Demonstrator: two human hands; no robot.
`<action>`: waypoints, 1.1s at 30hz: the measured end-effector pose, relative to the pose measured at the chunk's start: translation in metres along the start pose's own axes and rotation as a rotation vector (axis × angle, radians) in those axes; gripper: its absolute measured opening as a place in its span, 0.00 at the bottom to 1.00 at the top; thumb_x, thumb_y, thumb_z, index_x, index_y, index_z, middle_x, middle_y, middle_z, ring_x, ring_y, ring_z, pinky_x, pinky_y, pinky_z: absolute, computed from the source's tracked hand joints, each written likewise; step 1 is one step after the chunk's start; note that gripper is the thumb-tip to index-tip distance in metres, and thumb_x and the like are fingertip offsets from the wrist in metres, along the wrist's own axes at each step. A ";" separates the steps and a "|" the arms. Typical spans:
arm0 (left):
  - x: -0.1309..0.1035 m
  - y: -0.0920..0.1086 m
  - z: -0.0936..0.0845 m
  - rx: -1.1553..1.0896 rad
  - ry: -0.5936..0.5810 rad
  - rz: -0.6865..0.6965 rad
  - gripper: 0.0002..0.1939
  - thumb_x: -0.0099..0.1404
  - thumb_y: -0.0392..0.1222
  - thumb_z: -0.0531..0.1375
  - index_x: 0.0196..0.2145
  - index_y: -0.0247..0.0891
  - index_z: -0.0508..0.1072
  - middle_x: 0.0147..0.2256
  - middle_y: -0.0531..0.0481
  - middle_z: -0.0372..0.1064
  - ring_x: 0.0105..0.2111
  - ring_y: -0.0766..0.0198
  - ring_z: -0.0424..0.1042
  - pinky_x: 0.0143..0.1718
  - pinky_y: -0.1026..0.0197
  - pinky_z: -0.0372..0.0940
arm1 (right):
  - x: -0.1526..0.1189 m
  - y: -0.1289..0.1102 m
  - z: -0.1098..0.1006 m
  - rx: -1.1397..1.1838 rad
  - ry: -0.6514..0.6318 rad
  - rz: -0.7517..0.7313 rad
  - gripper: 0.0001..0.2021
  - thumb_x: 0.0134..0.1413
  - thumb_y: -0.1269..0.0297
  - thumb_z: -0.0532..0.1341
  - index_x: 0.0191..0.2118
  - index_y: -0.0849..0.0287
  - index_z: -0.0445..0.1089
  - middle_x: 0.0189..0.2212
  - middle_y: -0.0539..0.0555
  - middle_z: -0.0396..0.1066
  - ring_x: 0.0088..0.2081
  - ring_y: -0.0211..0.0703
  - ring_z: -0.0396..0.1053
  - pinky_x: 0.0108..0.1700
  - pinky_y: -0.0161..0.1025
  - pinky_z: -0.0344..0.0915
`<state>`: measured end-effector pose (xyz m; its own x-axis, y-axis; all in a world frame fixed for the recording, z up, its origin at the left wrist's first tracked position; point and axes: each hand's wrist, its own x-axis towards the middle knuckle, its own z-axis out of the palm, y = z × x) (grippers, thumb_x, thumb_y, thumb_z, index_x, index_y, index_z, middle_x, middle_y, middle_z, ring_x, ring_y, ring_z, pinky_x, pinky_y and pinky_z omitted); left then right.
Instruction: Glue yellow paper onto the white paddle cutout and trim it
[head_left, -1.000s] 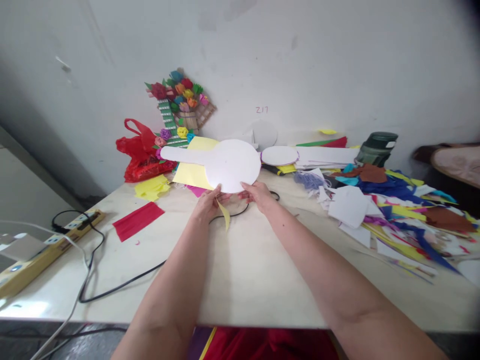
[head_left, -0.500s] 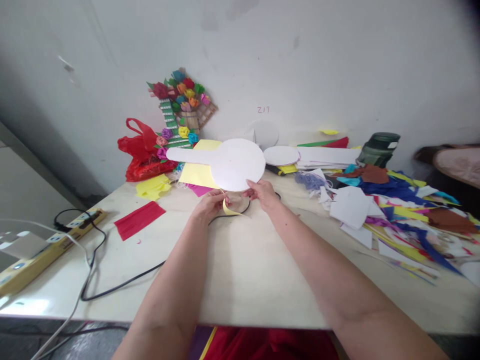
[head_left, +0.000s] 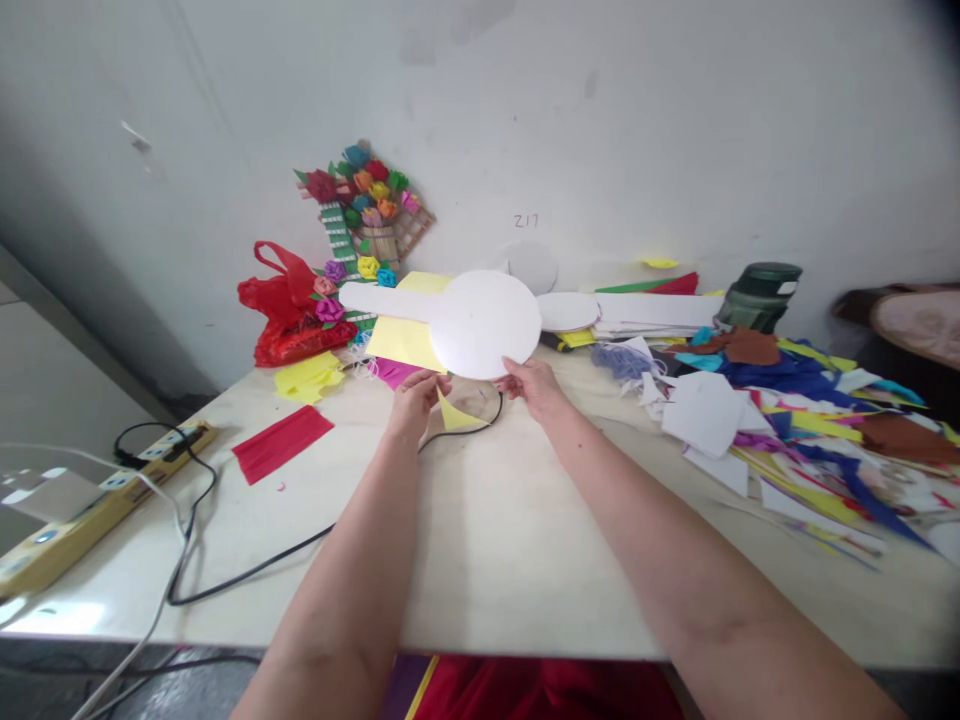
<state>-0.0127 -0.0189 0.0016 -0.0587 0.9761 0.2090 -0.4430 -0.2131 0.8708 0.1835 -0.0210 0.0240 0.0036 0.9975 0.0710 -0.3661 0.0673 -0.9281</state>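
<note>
My right hand [head_left: 534,388] is closed, its thumb over the lower edge of a white paddle-shaped cutout [head_left: 486,325] with a round head and a long handle pointing left. Behind the cutout is a sheet of yellow paper [head_left: 409,340], showing above and below the handle. My left hand [head_left: 418,402] pinches at the lower edge of the yellow paper, just under the round head. From its fingertips hangs a pointed yellow flap [head_left: 456,413]. Whether this flap is joined to the sheet is hidden behind the cutout.
Paper flowers [head_left: 375,190] and a red plastic bag [head_left: 281,310] stand at back left. A red strip [head_left: 283,444], black cable [head_left: 255,575] and power strip [head_left: 105,505] lie left. Coloured scraps [head_left: 802,420] and a dark bottle [head_left: 760,297] are right; white ovals [head_left: 568,312] lie behind.
The white cutout and yellow paper have shifted slightly right. The yellow flap, curled before, now hangs flatter as a triangle. Both hands keep their hold.
</note>
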 end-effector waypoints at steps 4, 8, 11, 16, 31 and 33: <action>0.000 0.001 0.004 -0.113 -0.088 -0.003 0.09 0.48 0.36 0.61 0.31 0.34 0.71 0.32 0.47 0.71 0.36 0.58 0.71 0.39 0.56 0.64 | 0.000 0.006 0.002 0.034 -0.028 0.034 0.06 0.45 0.65 0.61 0.28 0.63 0.66 0.19 0.53 0.71 0.15 0.33 0.62 0.12 0.28 0.56; -0.002 -0.003 0.011 -0.110 -0.067 0.006 0.09 0.50 0.38 0.63 0.31 0.34 0.69 0.29 0.49 0.71 0.31 0.62 0.72 0.39 0.57 0.64 | -0.003 0.014 0.009 0.048 -0.082 0.076 0.09 0.45 0.62 0.61 0.31 0.63 0.67 0.22 0.54 0.72 0.14 0.33 0.61 0.13 0.30 0.57; -0.002 -0.006 0.012 -0.104 -0.038 0.037 0.09 0.50 0.40 0.63 0.27 0.33 0.68 0.23 0.51 0.69 0.26 0.66 0.71 0.38 0.58 0.65 | -0.006 0.017 0.014 0.039 -0.111 0.101 0.10 0.45 0.61 0.61 0.31 0.63 0.68 0.24 0.55 0.73 0.15 0.33 0.61 0.14 0.31 0.57; -0.001 -0.005 0.008 -0.093 -0.003 0.025 0.11 0.51 0.44 0.63 0.25 0.35 0.66 0.22 0.52 0.69 0.26 0.64 0.72 0.36 0.57 0.66 | -0.006 0.017 0.012 0.016 -0.096 0.107 0.08 0.45 0.62 0.61 0.31 0.62 0.68 0.23 0.54 0.73 0.16 0.34 0.62 0.14 0.31 0.57; 0.004 -0.003 0.003 -0.153 0.072 0.067 0.12 0.53 0.43 0.62 0.36 0.37 0.71 0.32 0.50 0.73 0.31 0.64 0.71 0.36 0.62 0.65 | 0.002 0.018 0.000 -0.028 -0.102 0.064 0.07 0.44 0.64 0.61 0.27 0.63 0.67 0.19 0.55 0.72 0.16 0.35 0.63 0.13 0.30 0.56; 0.004 -0.002 0.003 -0.146 0.071 0.056 0.11 0.53 0.42 0.62 0.35 0.37 0.72 0.30 0.50 0.73 0.30 0.65 0.72 0.35 0.62 0.65 | 0.002 0.017 0.000 -0.021 -0.094 0.062 0.06 0.43 0.65 0.61 0.27 0.63 0.67 0.19 0.55 0.72 0.16 0.35 0.63 0.13 0.30 0.56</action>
<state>-0.0089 -0.0150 0.0019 -0.1476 0.9644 0.2192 -0.5623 -0.2642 0.7836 0.1767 -0.0183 0.0083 -0.1058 0.9933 0.0464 -0.3438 0.0073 -0.9390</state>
